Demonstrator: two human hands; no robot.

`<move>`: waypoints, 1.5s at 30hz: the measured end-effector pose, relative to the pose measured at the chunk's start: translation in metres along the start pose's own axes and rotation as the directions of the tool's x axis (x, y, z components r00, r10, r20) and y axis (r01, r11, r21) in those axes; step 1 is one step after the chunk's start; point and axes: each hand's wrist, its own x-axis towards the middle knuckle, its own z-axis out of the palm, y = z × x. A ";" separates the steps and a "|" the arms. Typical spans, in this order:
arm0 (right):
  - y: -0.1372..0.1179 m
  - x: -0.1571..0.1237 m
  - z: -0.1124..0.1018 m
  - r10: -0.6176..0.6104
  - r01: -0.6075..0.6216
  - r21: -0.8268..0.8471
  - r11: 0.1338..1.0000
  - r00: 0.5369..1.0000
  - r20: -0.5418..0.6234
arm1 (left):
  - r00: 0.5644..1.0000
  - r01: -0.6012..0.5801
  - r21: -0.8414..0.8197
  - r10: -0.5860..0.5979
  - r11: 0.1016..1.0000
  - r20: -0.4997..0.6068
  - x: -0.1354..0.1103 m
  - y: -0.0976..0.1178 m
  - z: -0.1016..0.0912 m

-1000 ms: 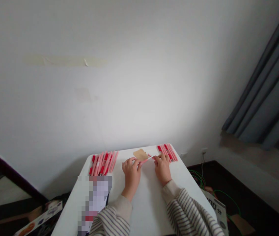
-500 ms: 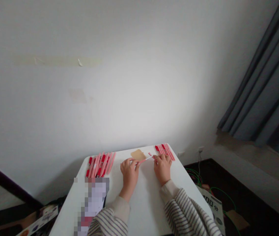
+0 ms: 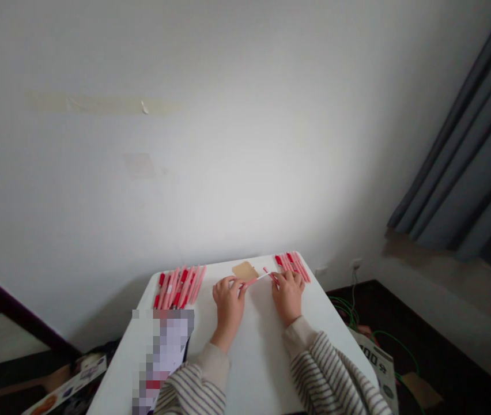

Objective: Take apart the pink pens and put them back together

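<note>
Left fingers [image 3: 242, 291]: pinched on a pink barrel [image 3: 250, 282], a thin white stick [image 3: 264, 275] slanting from it toward the right fingers
Right fingers [image 3: 287, 277]: narrow, gripping a small pink piece [image 3: 274, 279]; whether it touches the stick, cannot tell
Tan sheet [image 3: 244, 269]: just beyond the left fingertips, on the white worktop [image 3: 256, 357]
Larger pen group [image 3: 180, 287]: left of the left fingers
Smaller pen group [image 3: 298, 266]: just beyond the right fingers
</note>
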 end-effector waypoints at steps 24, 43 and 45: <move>0.007 0.004 0.008 0.102 -0.102 0.008 0.995 0.995 -0.008 | 0.994 0.079 0.021 -0.077 0.997 -0.072 0.002 -0.011 0.000; 0.010 0.005 0.012 0.057 -0.056 0.077 0.996 0.998 -0.018 | 0.997 0.063 0.024 -0.062 0.998 -0.045 0.002 -0.009 -0.003; 0.009 0.005 0.012 0.027 -0.025 0.093 0.995 0.999 -0.018 | 0.998 0.055 0.024 -0.054 0.998 -0.042 0.002 -0.010 -0.002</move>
